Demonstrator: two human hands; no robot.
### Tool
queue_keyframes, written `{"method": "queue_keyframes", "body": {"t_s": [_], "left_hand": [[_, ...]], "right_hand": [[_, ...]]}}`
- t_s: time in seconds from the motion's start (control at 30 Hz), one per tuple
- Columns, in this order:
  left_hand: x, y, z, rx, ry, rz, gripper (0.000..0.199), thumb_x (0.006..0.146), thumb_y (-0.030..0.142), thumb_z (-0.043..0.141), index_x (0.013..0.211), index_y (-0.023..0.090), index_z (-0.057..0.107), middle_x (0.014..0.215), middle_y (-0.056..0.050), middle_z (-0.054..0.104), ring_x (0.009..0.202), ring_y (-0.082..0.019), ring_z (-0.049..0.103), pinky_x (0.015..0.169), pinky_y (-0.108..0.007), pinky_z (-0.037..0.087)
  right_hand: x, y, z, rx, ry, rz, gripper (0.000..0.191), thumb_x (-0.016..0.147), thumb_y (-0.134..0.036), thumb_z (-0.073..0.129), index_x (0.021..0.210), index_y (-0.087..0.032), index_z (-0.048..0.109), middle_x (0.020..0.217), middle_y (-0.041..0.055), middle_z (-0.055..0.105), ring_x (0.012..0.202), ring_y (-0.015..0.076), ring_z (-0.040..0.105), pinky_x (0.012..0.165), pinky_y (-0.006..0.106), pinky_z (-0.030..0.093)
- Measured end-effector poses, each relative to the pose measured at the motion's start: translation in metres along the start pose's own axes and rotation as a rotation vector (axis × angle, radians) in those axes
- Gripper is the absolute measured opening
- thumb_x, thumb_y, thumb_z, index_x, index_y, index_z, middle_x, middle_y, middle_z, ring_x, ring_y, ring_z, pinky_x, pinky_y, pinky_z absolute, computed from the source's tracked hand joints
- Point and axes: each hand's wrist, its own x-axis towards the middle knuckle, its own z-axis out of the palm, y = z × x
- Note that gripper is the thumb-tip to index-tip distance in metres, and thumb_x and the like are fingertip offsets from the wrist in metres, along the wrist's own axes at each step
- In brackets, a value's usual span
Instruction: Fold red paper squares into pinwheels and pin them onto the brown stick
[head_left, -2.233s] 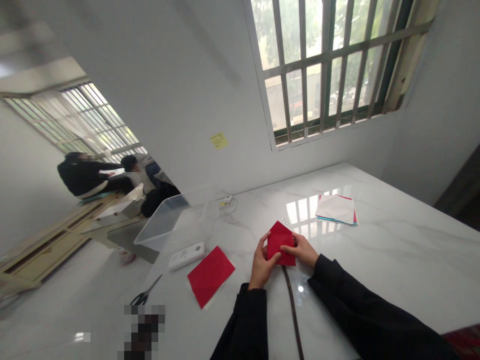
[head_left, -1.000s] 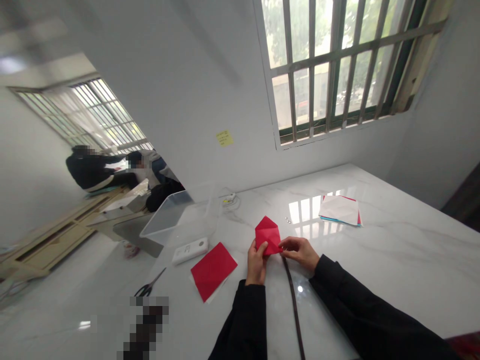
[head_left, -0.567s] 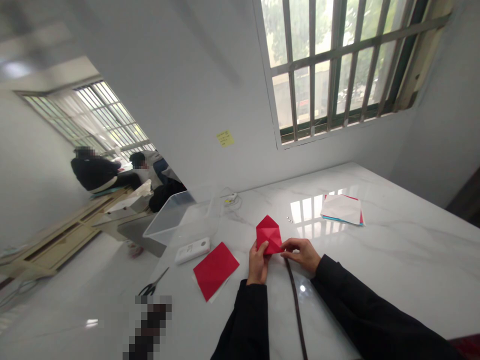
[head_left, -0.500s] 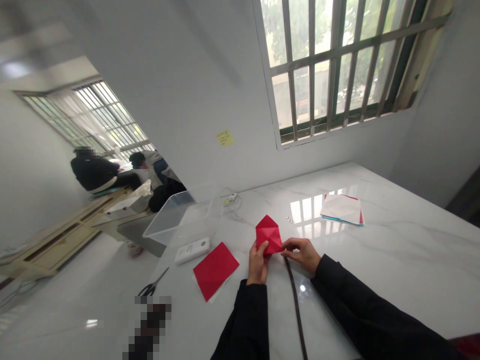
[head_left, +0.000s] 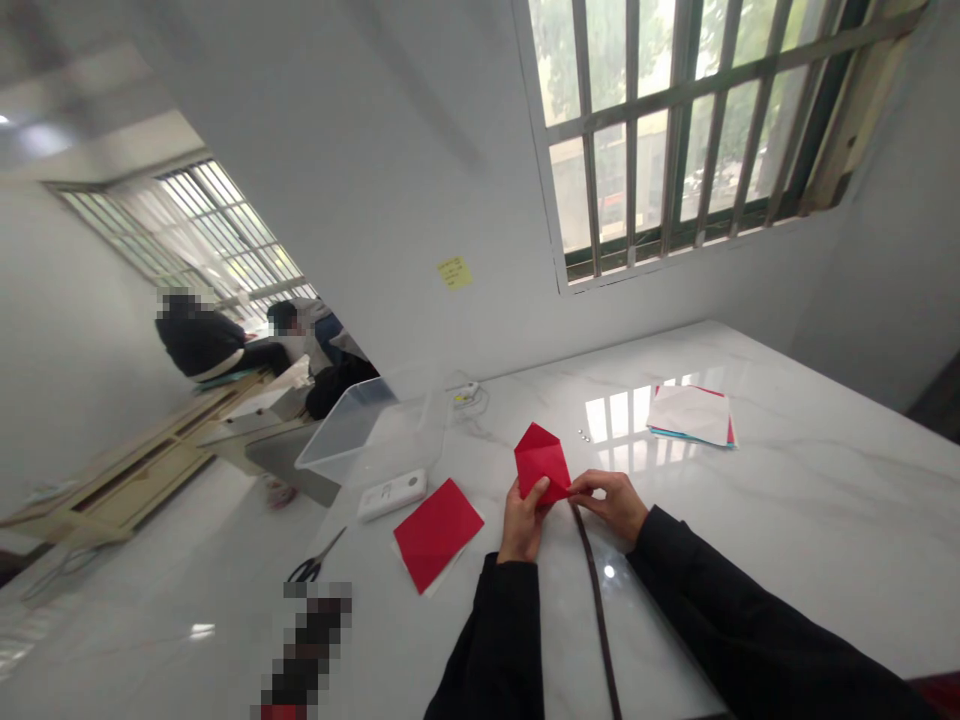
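A folded red paper [head_left: 541, 462], shaped like an envelope with a pointed top, is held above the white table [head_left: 787, 540]. My left hand [head_left: 523, 520] grips its lower left part, thumb laid across the front. At its lower right corner, the fingertips of my right hand [head_left: 611, 500] pinch the paper. Below my right hand a dark narrow strip [head_left: 596, 600] runs down toward the table's near edge. To the left lies a flat red sheet [head_left: 439, 537] over a paler one.
Left of the hands are a white box-shaped device [head_left: 392, 495], scissors [head_left: 316, 560] and a clear plastic bin [head_left: 341, 430]. Several small shiny beads [head_left: 583, 435] and a stack of paper [head_left: 690, 415] lie beyond. Two people [head_left: 199, 335] sit in the far left background.
The view has shifted slightly. The red paper has tilted a little in my left hand, and its creased front now looks flatter. Both hands keep hold of it.
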Motion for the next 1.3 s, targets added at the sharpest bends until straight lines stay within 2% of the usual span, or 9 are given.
{"method": "queue_keyframes", "body": {"t_s": [0.27, 0.47, 0.7, 0.9, 1.03, 1.3], "left_hand": [[-0.001, 0.0, 0.005, 0.021, 0.053, 0.013, 0.048, 0.066, 0.035, 0.088, 0.104, 0.012, 0.068, 0.101, -0.011, 0.076, 0.087, -0.022, 0.072, 0.082, -0.034, 0.055], [-0.002, 0.001, 0.009, 0.012, 0.076, 0.024, 0.047, 0.066, 0.034, 0.088, 0.102, 0.011, 0.069, 0.096, -0.011, 0.077, 0.084, -0.022, 0.072, 0.079, -0.033, 0.055], [0.0, -0.002, 0.009, 0.031, 0.107, 0.052, 0.048, 0.066, 0.034, 0.087, 0.103, 0.011, 0.069, 0.097, -0.012, 0.077, 0.083, -0.022, 0.073, 0.081, -0.034, 0.056], [0.002, -0.007, 0.005, 0.08, 0.125, 0.081, 0.046, 0.068, 0.034, 0.086, 0.104, 0.01, 0.07, 0.099, -0.012, 0.077, 0.086, -0.023, 0.073, 0.086, -0.036, 0.055], [0.004, -0.011, 0.003, 0.103, 0.134, 0.091, 0.046, 0.068, 0.035, 0.086, 0.102, 0.01, 0.07, 0.099, -0.013, 0.077, 0.085, -0.023, 0.073, 0.086, -0.036, 0.055], [0.006, -0.013, 0.0, 0.127, 0.139, 0.108, 0.044, 0.069, 0.038, 0.085, 0.099, 0.009, 0.069, 0.094, -0.013, 0.077, 0.08, -0.022, 0.073, 0.08, -0.035, 0.056]], "right_hand": [[0.0, -0.006, 0.001, 0.045, 0.026, 0.021, 0.022, 0.084, -0.043, 0.074, 0.081, -0.021, 0.074, 0.086, 0.0064, 0.072, 0.072, 0.0197, 0.064, 0.068, 0.034, 0.053], [-0.001, -0.001, 0.005, 0.155, 0.047, 0.142, 0.028, 0.08, -0.047, 0.078, 0.082, -0.019, 0.073, 0.084, 0.0065, 0.074, 0.075, 0.0209, 0.068, 0.075, 0.036, 0.057], [-0.001, 0.002, 0.01, 0.286, 0.048, 0.22, 0.03, 0.08, -0.046, 0.078, 0.082, -0.017, 0.07, 0.079, 0.0047, 0.073, 0.073, 0.0182, 0.066, 0.07, 0.031, 0.054], [0.001, 0.007, 0.01, 0.412, 0.085, 0.271, 0.035, 0.077, -0.043, 0.081, 0.096, -0.018, 0.066, 0.087, 0.0052, 0.075, 0.082, 0.0202, 0.071, 0.078, 0.034, 0.055], [0.001, 0.01, 0.009, 0.445, 0.062, 0.316, 0.046, 0.077, -0.044, 0.081, 0.11, -0.018, 0.064, 0.085, 0.0052, 0.076, 0.079, 0.0197, 0.071, 0.077, 0.034, 0.055], [0.002, 0.005, 0.008, 0.327, -0.01, 0.375, 0.037, 0.083, -0.052, 0.071, 0.084, -0.015, 0.07, 0.074, 0.0064, 0.074, 0.066, 0.018, 0.066, 0.063, 0.03, 0.049]]}}
